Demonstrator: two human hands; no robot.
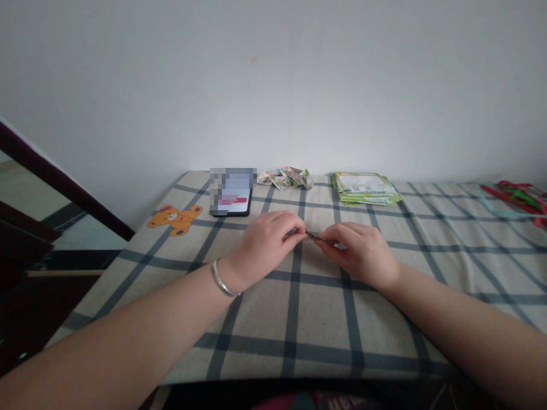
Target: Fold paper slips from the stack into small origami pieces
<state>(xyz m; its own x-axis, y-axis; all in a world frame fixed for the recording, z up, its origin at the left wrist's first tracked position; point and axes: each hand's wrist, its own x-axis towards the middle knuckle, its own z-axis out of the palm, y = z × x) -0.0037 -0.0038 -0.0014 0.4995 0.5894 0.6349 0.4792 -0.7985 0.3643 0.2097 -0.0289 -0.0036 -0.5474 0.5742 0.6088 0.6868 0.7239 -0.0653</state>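
Note:
Close together above the checked tablecloth, both hands pinch one thin, narrow, dark-edged strip (314, 234). It looks like folded paper, though most of it is hidden by the fingers. My left hand (273, 236), with a silver bangle on its wrist, grips the left end between thumb and fingertips. At the right end, my right hand (361, 250) pinches it with thumb and curled fingers. Behind the hands lies a folded, patterned paper piece (288, 178) with pointed creases. A stack of green printed paper sheets (365, 189) rests to its right.
A phone (234, 196) with a lit, partly blurred screen lies at the back left. Beside it is a flat orange bear figure (174, 220). Red and green items (519, 198) lie at the far right. The tablecloth (316, 319) reaches the white wall; a dark railing (64, 176) stands left.

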